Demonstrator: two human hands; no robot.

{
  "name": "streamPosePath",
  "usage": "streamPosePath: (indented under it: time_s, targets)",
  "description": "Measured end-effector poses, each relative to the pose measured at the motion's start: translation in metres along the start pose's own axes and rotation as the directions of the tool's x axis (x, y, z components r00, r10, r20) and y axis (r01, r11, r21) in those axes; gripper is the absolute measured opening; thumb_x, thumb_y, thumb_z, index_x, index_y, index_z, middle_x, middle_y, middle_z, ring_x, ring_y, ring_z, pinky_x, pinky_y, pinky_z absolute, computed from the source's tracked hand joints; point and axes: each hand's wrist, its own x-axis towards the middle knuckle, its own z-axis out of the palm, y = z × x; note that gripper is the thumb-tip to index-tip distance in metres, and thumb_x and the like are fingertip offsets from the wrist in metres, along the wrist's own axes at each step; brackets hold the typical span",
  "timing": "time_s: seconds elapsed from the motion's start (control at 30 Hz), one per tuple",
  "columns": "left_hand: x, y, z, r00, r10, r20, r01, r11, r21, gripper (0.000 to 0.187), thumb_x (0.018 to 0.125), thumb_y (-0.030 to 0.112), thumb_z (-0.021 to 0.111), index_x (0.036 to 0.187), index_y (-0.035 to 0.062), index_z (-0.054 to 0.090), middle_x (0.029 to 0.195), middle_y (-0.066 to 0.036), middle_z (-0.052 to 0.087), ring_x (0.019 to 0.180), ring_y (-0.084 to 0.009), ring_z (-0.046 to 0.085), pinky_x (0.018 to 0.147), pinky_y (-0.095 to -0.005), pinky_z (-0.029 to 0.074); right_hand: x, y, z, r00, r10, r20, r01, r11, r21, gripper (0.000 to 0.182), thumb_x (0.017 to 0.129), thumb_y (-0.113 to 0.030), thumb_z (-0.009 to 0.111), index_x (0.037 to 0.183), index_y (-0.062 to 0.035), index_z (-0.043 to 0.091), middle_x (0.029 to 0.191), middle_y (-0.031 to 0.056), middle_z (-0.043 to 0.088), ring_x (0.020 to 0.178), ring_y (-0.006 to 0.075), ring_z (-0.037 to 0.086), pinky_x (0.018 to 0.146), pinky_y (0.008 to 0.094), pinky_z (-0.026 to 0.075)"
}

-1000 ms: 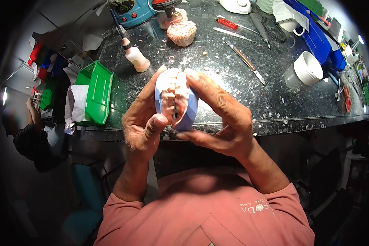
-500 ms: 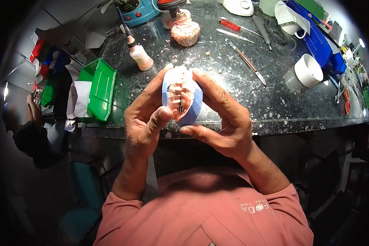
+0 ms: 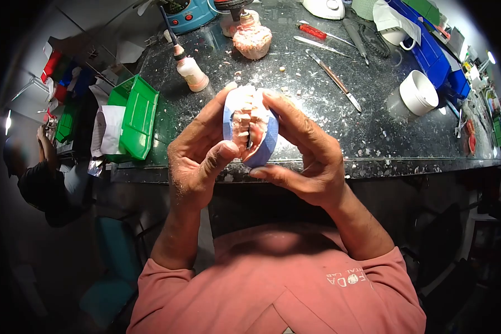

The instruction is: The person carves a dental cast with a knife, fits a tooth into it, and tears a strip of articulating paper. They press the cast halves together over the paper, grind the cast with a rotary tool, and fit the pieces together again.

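Observation:
A dental model (image 3: 267, 143) with a blue base, pale teeth and pinkish gum wax is held up above the front edge of the bench. My left hand (image 3: 201, 153) grips its left side, fingers behind and the thumb against the front of the teeth. From the right, my right hand (image 3: 309, 147) clasps it with the index finger near the top and the thumb at the lower edge. A dark gap shows between the two rows of teeth. The back of the model is hidden from view.
On the black bench (image 3: 373, 133) stand a dropper bottle (image 3: 192, 74), a wax-covered burner (image 3: 252, 42) and a white cup (image 3: 418, 93). A wax knife (image 3: 334, 80), a red-handled screwdriver (image 3: 313, 30) and a handpiece (image 3: 357, 39) lie behind. Green bin (image 3: 136, 119) at left; another person (image 3: 42, 183) beyond.
The model has tilted slightly and shifted a little to the right in both hands, so the dark gap between the teeth shows more. Both hands keep their hold.

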Motion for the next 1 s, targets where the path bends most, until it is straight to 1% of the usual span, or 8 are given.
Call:
streamPosePath:
  time_s: [0.33,0.4,0.47,0.53,0.67,0.8,0.93,1.0]
  targets:
    - [0.003,-0.007,-0.003,1.000,-0.012,-0.018,0.011,1.000,-0.023,0.073,0.088,0.032,0.071,0.141,-0.0057,0.038,0.131,-0.017,0.056,0.119,-0.0210,0.054,0.101,-0.0344,0.042,0.010,0.002,-0.001,0.999,-0.040,0.011,0.040,0.999,0.019,0.073,0.073,-0.016,0.083,0.135,0.0003,0.047,0.127,0.0202,0.058,0.122,0.0283,0.055,0.102,0.0355,0.044]
    - [0.010,-0.008,-0.005,0.998,0.009,-0.058,-0.002,0.992,0.127,0.066,0.091,0.024,0.067,0.141,-0.0061,0.038,0.134,-0.018,0.053,0.122,-0.0220,0.051,0.102,-0.0331,0.042,0.013,0.000,-0.007,0.982,0.187,0.004,-0.186,0.982,-0.043,0.068,0.075,-0.019,0.083,0.128,0.0004,0.046,0.121,0.0218,0.061,0.116,0.0282,0.060,0.098,0.0350,0.047]
    - [0.016,-0.014,-0.008,0.971,0.030,-0.235,0.037,0.960,0.278,0.057,0.093,0.014,0.064,0.140,-0.0066,0.040,0.133,-0.019,0.053,0.121,-0.0233,0.052,0.102,-0.0337,0.041,0.014,0.005,-0.016,0.989,0.128,-0.074,-0.145,0.944,-0.297,0.060,0.073,-0.019,0.084,0.116,-0.0007,0.046,0.108,0.0182,0.064,0.107,0.0256,0.064,0.096,0.0353,0.049]
    - [0.020,-0.013,-0.025,0.990,0.110,-0.094,0.004,0.627,0.779,0.054,0.091,0.012,0.064,0.137,-0.0052,0.043,0.132,-0.020,0.054,0.119,-0.0260,0.054,0.101,-0.0349,0.042,0.011,0.004,-0.021,0.988,0.119,-0.102,-0.124,0.991,-0.049,0.063,0.071,-0.011,0.085,0.116,-0.0013,0.041,0.109,0.0186,0.062,0.107,0.0227,0.063,0.096,0.0356,0.049]
    - [0.017,-0.019,-0.031,0.999,0.024,-0.029,0.016,0.425,0.905,0.050,0.090,0.015,0.063,0.134,-0.0044,0.047,0.132,-0.022,0.052,0.121,-0.0351,0.052,0.103,-0.0384,0.039,0.001,0.002,-0.030,0.995,-0.032,-0.091,0.043,0.992,0.120,0.084,0.062,0.002,0.086,0.126,-0.0065,0.032,0.121,0.0160,0.052,0.112,0.0205,0.056,0.093,0.0335,0.050]
    - [0.024,-0.021,-0.020,0.973,0.206,0.102,-0.149,0.225,0.963,0.045,0.090,0.014,0.063,0.132,-0.0013,0.052,0.132,-0.021,0.053,0.124,-0.0345,0.049,0.105,-0.0412,0.037,0.007,0.005,-0.036,0.992,-0.124,0.016,0.123,0.954,-0.272,0.094,0.064,0.001,0.083,0.140,-0.0027,0.027,0.135,0.0197,0.046,0.126,0.0274,0.050,0.104,0.0375,0.044]
    - [0.024,-0.002,0.016,0.986,0.126,0.113,-0.169,0.733,0.659,0.033,0.084,0.013,0.071,0.116,0.0057,0.066,0.125,-0.017,0.060,0.119,-0.0280,0.055,0.103,-0.0365,0.039,0.013,0.011,-0.038,0.993,-0.101,0.058,0.116,0.860,-0.496,0.077,0.069,-0.002,0.081,0.134,0.0032,0.040,0.132,0.0191,0.050,0.121,0.0257,0.056,0.104,0.0347,0.045]
    - [0.025,-0.006,0.026,0.988,0.143,0.057,-0.143,0.711,0.689,0.027,0.080,0.010,0.074,0.106,0.0064,0.069,0.120,-0.014,0.063,0.116,-0.0256,0.057,0.101,-0.0352,0.040,0.013,0.017,-0.037,0.992,-0.116,0.051,0.126,0.854,-0.504,0.076,0.069,-0.002,0.081,0.134,0.0031,0.040,0.130,0.0189,0.052,0.118,0.0251,0.057,0.102,0.0341,0.046]
